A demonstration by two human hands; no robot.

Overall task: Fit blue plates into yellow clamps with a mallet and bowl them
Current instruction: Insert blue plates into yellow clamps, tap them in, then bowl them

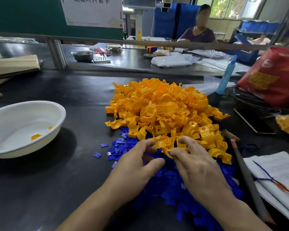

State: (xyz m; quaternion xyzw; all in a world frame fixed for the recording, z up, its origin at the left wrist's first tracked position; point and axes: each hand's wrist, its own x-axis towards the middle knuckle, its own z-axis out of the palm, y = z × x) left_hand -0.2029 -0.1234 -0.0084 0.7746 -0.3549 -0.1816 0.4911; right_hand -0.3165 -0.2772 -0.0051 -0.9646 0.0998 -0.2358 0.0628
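The person's left grip (137, 164) and right grip (195, 167) meet at the near edge of a heap of yellow clamps (165, 110) in the middle of the dark table (57, 189). The right grip pinches a curved clamp (170, 155) between thumb and forefinger, low over the blue pieces. The left grip lies just beside it with its fingers bent, the fingertips (149, 144) touching clamps at the foot of the heap; whether it grasps anything cannot be told.

Blue plates (170, 182) lie in a flat spread under and in front of the yellow heap. They run beneath both wrists toward the near table edge, with a few strays scattered to the left. The mallet (240, 164) lies on the table to the right of both piles, untouched. Its head is near the yellow heap and its handle runs toward the near right corner. A white bowl (15, 119) stands well apart on the left and holds a couple of yellow pieces (36, 136).

White sheets (277, 169) lie beside the mallet handle, with a blue cord across them. Farther right stand a red bag (274, 75) and a pale blue bottle (227, 75). Beyond a rail, another table carries a steel bowl (83, 55), and a person (197, 34) sits there.
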